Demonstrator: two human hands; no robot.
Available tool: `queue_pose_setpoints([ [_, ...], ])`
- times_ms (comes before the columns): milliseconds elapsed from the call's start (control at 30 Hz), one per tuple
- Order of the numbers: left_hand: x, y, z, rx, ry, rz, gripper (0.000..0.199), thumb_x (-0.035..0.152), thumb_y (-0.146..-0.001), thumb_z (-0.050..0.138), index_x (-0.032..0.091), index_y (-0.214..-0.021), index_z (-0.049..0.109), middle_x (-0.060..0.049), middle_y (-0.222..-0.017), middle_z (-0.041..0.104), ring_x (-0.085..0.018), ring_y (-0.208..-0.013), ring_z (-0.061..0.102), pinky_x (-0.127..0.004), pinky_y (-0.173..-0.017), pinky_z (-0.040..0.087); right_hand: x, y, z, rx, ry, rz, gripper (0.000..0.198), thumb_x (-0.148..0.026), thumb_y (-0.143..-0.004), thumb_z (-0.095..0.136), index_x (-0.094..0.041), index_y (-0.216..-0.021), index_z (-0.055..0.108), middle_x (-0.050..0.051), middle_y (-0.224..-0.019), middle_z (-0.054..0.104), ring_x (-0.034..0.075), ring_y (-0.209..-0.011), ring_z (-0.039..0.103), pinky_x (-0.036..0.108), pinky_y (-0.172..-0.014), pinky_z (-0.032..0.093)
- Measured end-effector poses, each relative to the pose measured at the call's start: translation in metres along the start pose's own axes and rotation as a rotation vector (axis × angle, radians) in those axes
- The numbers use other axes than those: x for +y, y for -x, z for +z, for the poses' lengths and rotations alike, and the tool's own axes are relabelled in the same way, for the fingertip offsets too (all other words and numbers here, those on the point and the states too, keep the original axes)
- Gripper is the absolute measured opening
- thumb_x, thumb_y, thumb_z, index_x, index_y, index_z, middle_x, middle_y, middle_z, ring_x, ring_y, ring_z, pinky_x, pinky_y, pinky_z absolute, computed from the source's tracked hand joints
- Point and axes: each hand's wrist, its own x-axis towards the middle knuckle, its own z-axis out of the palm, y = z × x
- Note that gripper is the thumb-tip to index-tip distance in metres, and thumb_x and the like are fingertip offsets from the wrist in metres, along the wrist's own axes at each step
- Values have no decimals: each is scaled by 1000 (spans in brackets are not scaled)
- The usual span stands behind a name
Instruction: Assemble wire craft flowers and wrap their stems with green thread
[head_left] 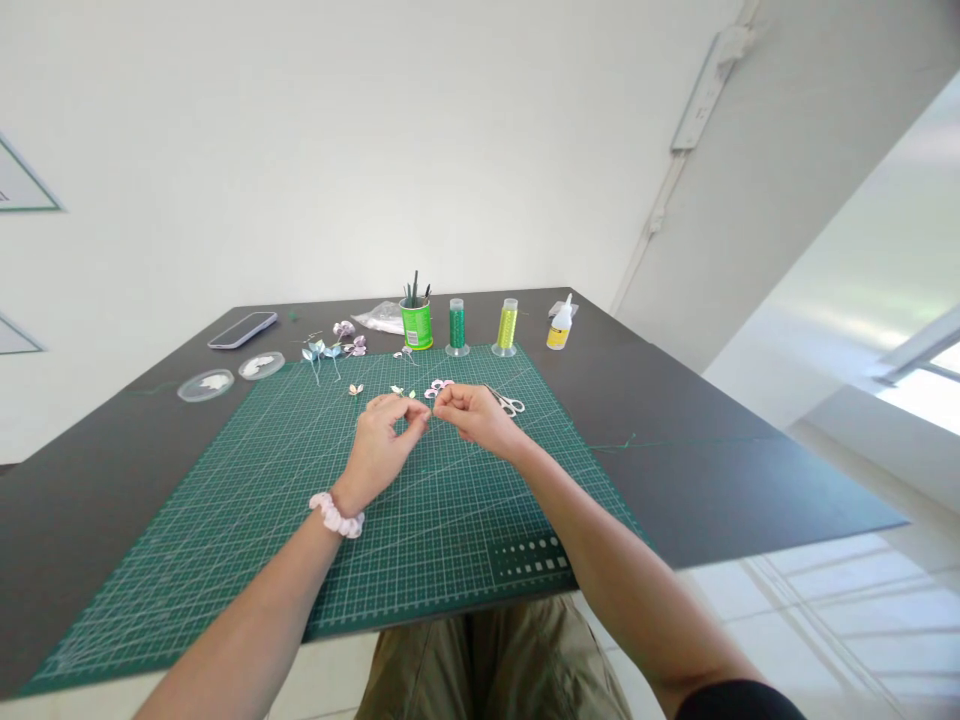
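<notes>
My left hand (pixel 384 438) and my right hand (pixel 477 412) meet over the middle of the green cutting mat (pixel 420 540). Each has thumb and forefinger pinched, the tips almost touching. Whatever lies between them is too fine to make out. Just beyond my right fingers is a small pink-and-white flower (pixel 438 388), partly covered by the hand. White-handled scissors (pixel 511 403) lie to the right of that hand, their blades partly hidden. Small pale leaf or petal pieces (pixel 397 391) rest behind my left fingers, and another little piece (pixel 356 389) sits farther left.
At the back stand a green can of tools (pixel 417 325), a dark green thread spool (pixel 457 330), a yellow-green spool (pixel 508 328) and a glue bottle (pixel 559 325). Wired blue flowers (pixel 321 352), purple flowers (pixel 344 329), shallow dishes (pixel 205 386) and a phone (pixel 243 331) lie left.
</notes>
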Motion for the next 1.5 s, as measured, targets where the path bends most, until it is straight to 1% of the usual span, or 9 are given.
queue_pose_setpoints([
  [167,-4,1,1,31,-23,-54,14,21,-83,56,21,-73,65,1,-67,67,-18,-71,61,-37,-83,44,-2,2,2,-9,5,-13,20,-36,-77,61,-19,-69,54,-10,-44,39,6,-37,32,21,-39,22],
  [300,-4,1,2,27,-55,-50,14,17,-83,56,21,-73,65,1,-69,68,-17,-71,60,-37,-86,44,-2,2,3,11,23,-37,25,-40,-74,65,-19,-67,55,-9,-46,40,6,-39,31,21,-39,22],
  [567,-1,2,2,-11,-91,9,13,16,-83,58,20,-72,62,3,-67,65,-15,-69,58,-37,-87,42,2,0,3,61,44,-85,19,-35,-76,62,-19,-67,56,-9,-46,36,7,-41,30,23,-42,22],
  [800,0,2,2,-43,-75,68,14,11,-81,56,20,-73,64,3,-67,63,-15,-69,57,-37,-89,42,1,1,3,79,61,-111,19,-33,-77,60,-20,-66,52,-8,-48,39,7,-43,31,23,-44,24],
  [967,1,3,2,-36,-19,107,14,13,-83,56,20,-73,63,3,-66,63,-15,-67,57,-36,-88,43,0,1,3,86,73,-107,16,-30,-76,57,-20,-65,51,-8,-50,40,7,-44,32,23,-44,25],
  [1200,5,2,-1,-6,39,28,17,21,-86,56,20,-70,62,2,-63,64,-16,-67,59,-34,-81,45,1,0,3,53,96,-67,18,-33,-76,58,-19,-65,53,-8,-47,37,7,-43,31,23,-43,23],
  [1500,0,1,-1,63,-1,-57,15,22,-85,55,20,-72,63,0,-68,68,-17,-71,62,-35,-80,47,-1,3,3,10,88,-60,20,-36,-77,61,-19,-68,55,-8,-50,39,7,-43,32,22,-43,23],
])
